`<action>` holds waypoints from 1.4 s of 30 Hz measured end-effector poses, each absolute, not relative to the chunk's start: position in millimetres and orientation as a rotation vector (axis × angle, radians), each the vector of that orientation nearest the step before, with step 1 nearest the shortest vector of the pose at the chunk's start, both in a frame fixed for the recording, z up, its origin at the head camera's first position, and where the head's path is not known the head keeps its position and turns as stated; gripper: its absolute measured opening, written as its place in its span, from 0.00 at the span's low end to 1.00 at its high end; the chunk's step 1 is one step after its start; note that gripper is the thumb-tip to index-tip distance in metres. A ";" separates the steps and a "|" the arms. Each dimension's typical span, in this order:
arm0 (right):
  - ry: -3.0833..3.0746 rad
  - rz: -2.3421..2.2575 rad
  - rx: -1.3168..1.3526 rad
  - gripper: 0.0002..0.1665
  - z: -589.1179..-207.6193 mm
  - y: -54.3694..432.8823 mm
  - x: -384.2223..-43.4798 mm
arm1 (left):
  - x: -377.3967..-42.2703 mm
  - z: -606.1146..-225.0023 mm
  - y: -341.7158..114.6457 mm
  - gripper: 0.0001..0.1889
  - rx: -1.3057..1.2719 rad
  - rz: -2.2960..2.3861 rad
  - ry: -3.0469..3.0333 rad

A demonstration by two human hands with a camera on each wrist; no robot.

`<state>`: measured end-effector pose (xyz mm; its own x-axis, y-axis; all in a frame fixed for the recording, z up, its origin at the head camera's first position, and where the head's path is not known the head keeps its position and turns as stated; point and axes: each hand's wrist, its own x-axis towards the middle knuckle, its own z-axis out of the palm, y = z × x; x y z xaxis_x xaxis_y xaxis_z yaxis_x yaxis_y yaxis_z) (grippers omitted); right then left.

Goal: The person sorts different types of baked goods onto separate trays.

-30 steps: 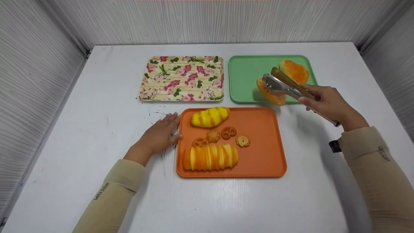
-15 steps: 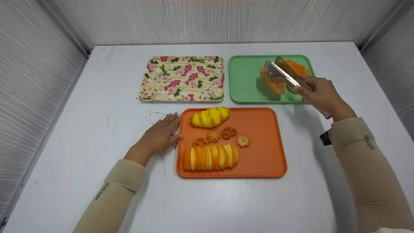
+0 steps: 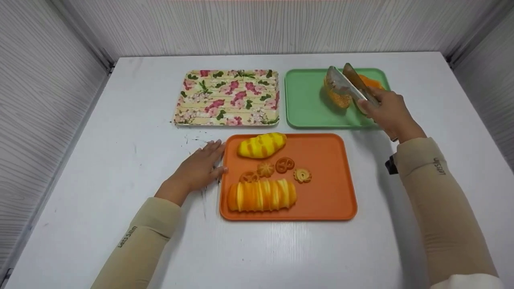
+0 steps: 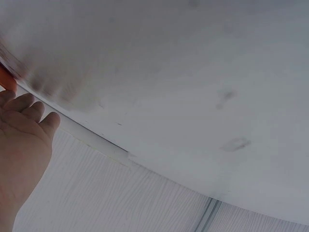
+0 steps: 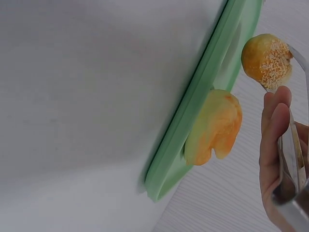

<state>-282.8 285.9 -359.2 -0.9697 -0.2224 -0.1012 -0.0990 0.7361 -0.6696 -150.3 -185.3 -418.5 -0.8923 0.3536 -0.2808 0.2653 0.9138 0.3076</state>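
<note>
- The step in hand appears to be placing bread: the person's right hand [image 3: 387, 112] grips long silver metal tongs [image 3: 349, 85], which pinch an oval, golden-brown, seed-topped roll [image 3: 340, 100] over the pale green rectangular tray [image 3: 305, 98], upper right of the frame.
- The left hand [image 3: 196, 170], fingers stretched out, rests at the left rim of the orange rectangular tray [image 3: 325, 180], centre frame.
- The next move likely calls for lowering the roll beside the glossy orange-topped bun [image 3: 372, 82], then easing the tongs apart.
- Against one second earlier, roll and right hand sit higher in the frame; the left hand matches.
</note>
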 end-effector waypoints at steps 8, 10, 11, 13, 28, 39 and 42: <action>2.790 -1.040 -0.195 0.44 -359.7 276.7 -291.5 | -150.1 -418.6 -185.3 0.39 0.452 0.388 2.741; 2.807 -1.012 -0.182 0.44 -360.9 275.7 -293.7 | -149.8 -418.6 -185.4 0.39 0.454 0.387 2.743; 2.818 -1.000 -0.182 0.45 -362.0 275.3 -294.9 | -149.5 -418.2 -185.3 0.39 0.456 0.388 2.745; 2.837 -0.984 -0.183 0.45 -364.7 274.8 -297.6 | -148.7 -417.0 -185.0 0.39 0.464 0.385 2.751; 2.851 -0.981 -0.118 0.46 -376.6 272.3 -306.3 | -147.9 -415.7 -183.4 0.39 0.437 0.386 2.748; 2.819 -1.017 -0.072 0.45 -377.1 271.0 -303.0 | -149.0 -418.2 -184.6 0.39 0.446 0.379 2.753; 2.808 -1.058 -0.064 0.44 -377.2 269.8 -301.7 | -148.9 -417.6 -184.8 0.39 0.460 0.380 2.756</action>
